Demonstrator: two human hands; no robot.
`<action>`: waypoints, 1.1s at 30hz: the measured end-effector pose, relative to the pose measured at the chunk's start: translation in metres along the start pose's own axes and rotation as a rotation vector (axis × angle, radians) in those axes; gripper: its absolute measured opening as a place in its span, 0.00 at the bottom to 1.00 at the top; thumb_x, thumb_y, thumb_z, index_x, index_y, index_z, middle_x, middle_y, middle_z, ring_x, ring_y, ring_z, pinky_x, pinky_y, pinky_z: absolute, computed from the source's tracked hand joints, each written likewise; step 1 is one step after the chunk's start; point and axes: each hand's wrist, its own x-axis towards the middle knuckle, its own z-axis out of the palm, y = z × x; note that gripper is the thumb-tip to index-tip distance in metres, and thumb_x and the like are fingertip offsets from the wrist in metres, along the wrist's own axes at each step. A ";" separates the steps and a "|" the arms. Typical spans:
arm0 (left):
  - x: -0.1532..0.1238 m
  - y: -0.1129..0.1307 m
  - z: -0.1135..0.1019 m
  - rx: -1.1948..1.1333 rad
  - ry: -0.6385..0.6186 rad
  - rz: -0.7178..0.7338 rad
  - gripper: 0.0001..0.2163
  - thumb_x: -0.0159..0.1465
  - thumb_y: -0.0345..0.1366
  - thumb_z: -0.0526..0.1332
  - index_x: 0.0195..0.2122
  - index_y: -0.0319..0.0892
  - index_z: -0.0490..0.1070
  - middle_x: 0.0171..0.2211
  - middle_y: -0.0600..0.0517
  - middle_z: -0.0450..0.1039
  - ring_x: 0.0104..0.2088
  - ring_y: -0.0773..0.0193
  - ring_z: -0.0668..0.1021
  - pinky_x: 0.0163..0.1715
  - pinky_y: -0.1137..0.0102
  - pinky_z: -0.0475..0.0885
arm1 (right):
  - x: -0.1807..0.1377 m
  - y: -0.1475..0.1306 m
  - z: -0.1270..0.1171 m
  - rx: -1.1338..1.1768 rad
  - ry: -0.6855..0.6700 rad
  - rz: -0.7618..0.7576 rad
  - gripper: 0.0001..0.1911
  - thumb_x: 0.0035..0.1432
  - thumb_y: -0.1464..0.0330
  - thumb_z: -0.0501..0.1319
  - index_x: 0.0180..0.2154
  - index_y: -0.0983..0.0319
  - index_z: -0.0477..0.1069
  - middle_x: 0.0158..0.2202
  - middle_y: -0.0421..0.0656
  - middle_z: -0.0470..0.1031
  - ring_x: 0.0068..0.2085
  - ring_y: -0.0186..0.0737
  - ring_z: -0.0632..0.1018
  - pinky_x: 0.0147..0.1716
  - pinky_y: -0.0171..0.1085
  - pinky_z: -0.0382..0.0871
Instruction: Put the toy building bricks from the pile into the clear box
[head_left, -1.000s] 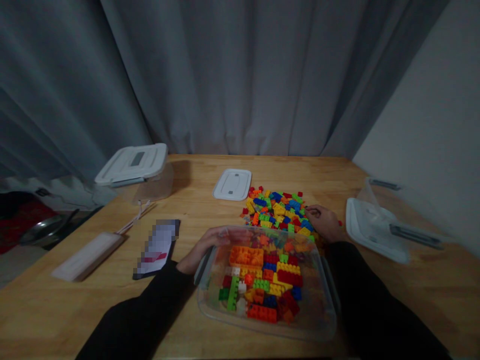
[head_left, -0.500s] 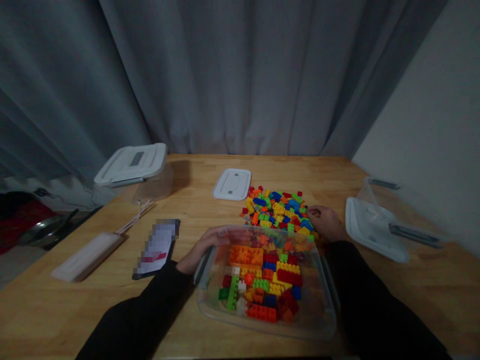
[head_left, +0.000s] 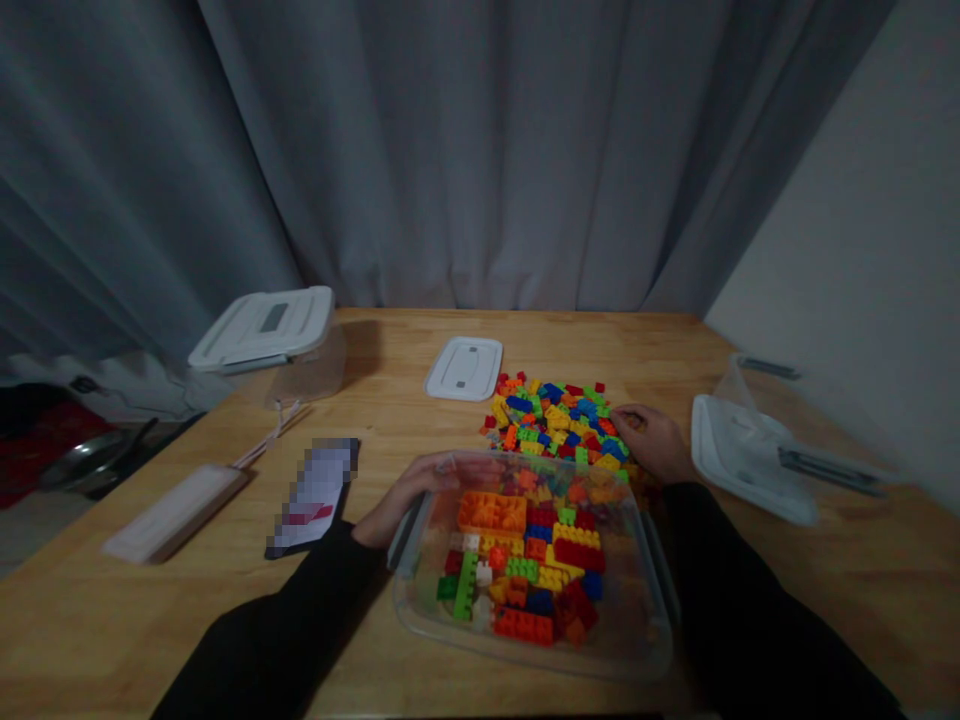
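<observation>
In front of me a clear plastic box (head_left: 525, 660) without a lid holds plastic building bricks (head_left: 523, 570) in red, orange, yellow, green, blue and white. My left hand (head_left: 417, 482) is around the box's far left corner, its fingers reaching along the far wall and seen partly through it. Beyond the box lies a pile of smaller loose bricks (head_left: 556, 418). My right hand (head_left: 654, 442) is at the pile's right edge, thumb and fingers closed together. Whatever is between those fingertips is too small to make out.
A white lid (head_left: 465, 368) lies behind the pile. To the left are a lidded clear box (head_left: 307, 365), a phone (head_left: 315, 500) and a pale oblong case (head_left: 180, 515) with a cord. On the right, another clear box (head_left: 806, 415) stands by a white lid (head_left: 739, 465).
My right hand has shifted slightly up and away from me at the pile's edge. My left hand and the box have stayed in place.
</observation>
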 end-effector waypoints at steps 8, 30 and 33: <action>0.001 0.002 0.000 0.028 -0.003 0.031 0.23 0.59 0.29 0.58 0.54 0.39 0.80 0.53 0.42 0.82 0.58 0.43 0.79 0.64 0.50 0.65 | -0.006 -0.020 0.004 0.203 0.070 -0.066 0.14 0.58 0.57 0.66 0.35 0.61 0.82 0.34 0.47 0.83 0.34 0.45 0.79 0.37 0.43 0.74; 0.001 0.000 0.001 -0.014 -0.017 0.018 0.22 0.60 0.29 0.57 0.54 0.38 0.80 0.55 0.41 0.81 0.58 0.44 0.79 0.64 0.50 0.64 | -0.023 -0.048 0.001 1.082 -0.253 0.265 0.16 0.42 0.57 0.79 0.31 0.57 0.81 0.29 0.38 0.78 0.30 0.35 0.76 0.32 0.35 0.71; 0.001 0.003 0.004 -0.026 -0.008 0.022 0.21 0.59 0.29 0.57 0.52 0.38 0.81 0.55 0.41 0.81 0.57 0.43 0.80 0.63 0.50 0.66 | -0.024 -0.045 -0.001 1.076 -0.335 0.205 0.17 0.42 0.56 0.79 0.32 0.57 0.81 0.31 0.40 0.79 0.32 0.37 0.77 0.35 0.37 0.72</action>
